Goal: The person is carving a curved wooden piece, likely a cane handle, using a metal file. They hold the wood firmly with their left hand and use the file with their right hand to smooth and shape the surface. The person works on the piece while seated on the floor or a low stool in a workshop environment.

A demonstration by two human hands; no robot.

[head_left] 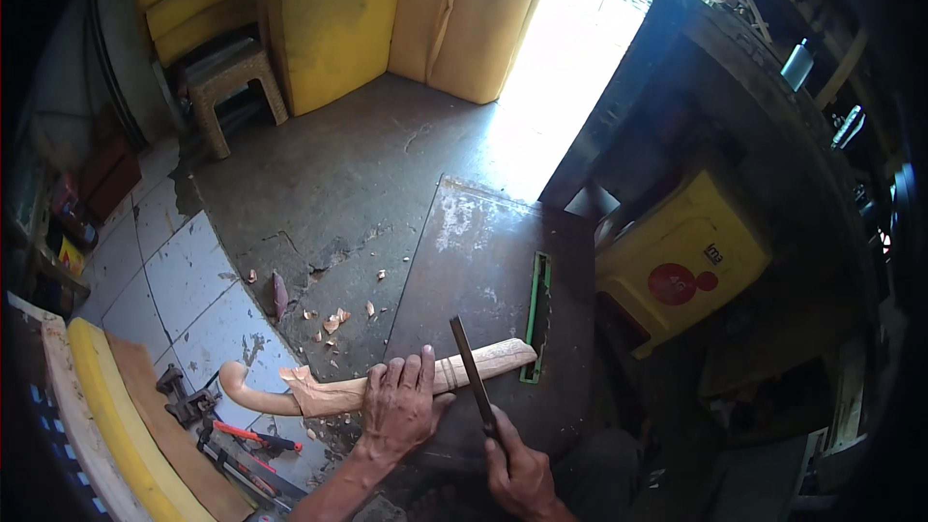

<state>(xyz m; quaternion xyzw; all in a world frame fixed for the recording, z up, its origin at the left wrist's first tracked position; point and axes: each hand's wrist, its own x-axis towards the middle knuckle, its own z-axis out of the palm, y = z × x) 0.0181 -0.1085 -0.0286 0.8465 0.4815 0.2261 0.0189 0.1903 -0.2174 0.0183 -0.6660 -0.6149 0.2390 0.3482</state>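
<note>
My left hand (396, 406) grips a pale carved wooden piece (498, 356) with a hooked, rounded left end, pressing it over a dark worn board (478, 237). My right hand (517, 474) is closed round a long, narrow dark metal tool, like a file (468, 358), which lies across the wood right of my left hand at a steep slant. A green narrow frame-like object (541, 280) lies on the board beside the wood's right end.
Wood chips (336, 319) lie on the concrete floor. Clamps and tools (251, 435) rest on white tiles at lower left, near leaning boards (116, 396). A stool (232, 77) and yellow panels (338, 29) stand behind. A yellow plastic box (706, 242) sits right, under dark shelving.
</note>
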